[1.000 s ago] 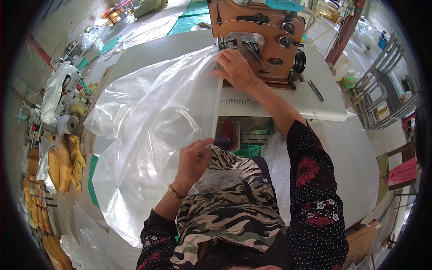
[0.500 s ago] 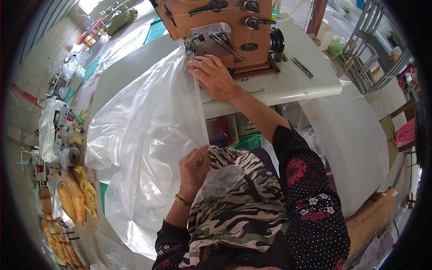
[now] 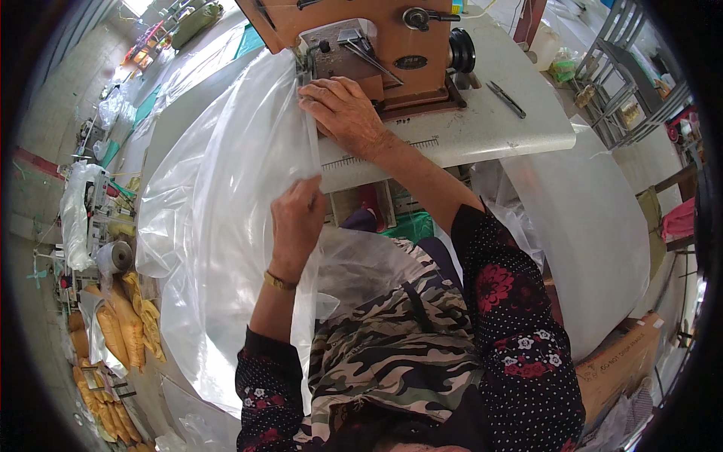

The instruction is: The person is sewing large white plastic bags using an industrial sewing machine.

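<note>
My left hand's (image 3: 296,226) grip was pinched shut on the folded edge of the large clear plastic sheet (image 3: 226,196), just left of the frame's centre, with a thin gold bangle (image 3: 279,282) at the wrist. My right hand (image 3: 345,113) lay flat, fingers spread and not clenched, pressing the same edge down on the white bench (image 3: 482,128) in the upper middle of the frame, its fingertips just beside the presser foot of the orange-brown metal sewing machine (image 3: 376,38). Between the two hands the plastic edge ran as a taut, nearly vertical line.

The sheet itself billowed across the left half of the picture, from the machine at the top down past my left forearm to the lower left, and part of it draped over my camouflage-patterned lap (image 3: 392,354). My sleeves were dark with red and white flowers.

A small pair of dark thread snips (image 3: 506,99) lay on the bench to the right of the machine, well apart from my hands. A broad roll of white plastic film (image 3: 595,226) curved down the right side of the frame, with a brown cardboard box (image 3: 617,361) below it. At the far left edge I saw a stack of yellow filled bags (image 3: 124,331) on the floor.
</note>
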The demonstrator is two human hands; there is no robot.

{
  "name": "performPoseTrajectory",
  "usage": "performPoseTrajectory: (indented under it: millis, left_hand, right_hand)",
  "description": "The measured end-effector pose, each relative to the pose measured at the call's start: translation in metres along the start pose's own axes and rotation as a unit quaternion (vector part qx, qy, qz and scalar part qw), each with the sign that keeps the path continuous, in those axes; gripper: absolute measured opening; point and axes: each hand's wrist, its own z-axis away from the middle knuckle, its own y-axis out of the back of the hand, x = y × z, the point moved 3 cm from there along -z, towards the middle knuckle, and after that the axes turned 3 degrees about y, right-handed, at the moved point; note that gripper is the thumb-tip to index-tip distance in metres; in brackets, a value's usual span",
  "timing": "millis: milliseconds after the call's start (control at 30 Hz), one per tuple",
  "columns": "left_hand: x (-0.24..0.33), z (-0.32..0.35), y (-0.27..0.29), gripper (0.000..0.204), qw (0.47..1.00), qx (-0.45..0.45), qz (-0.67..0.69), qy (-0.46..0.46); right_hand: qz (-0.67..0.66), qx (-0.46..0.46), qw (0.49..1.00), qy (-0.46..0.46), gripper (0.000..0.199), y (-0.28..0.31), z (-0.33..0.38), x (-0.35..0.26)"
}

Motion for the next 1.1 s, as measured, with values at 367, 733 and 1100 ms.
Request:
performPoseTrajectory:
  millis: [367,733,1100]
  left_hand:
    - [-0.022,-0.071,-0.019,0.027,0.997,0.063,-0.034,0.0]
    - [-0.03,0.178,-0.015,0.053,0.975,0.082,-0.129,0.161]
    - [-0.044,0.281,0.062,0.007,0.926,0.025,0.171,0.337]
  right_hand:
    - [-0.016,-0.022,1.0,0.003,0.041,0.003,-0.003,-0.005]
    - [-0.055,-0.017,0.997,0.047,0.035,0.04,-0.003,-0.004]
    - [-0.52,-0.239,0.726,-0.38,0.023,0.027,0.116,-0.199]
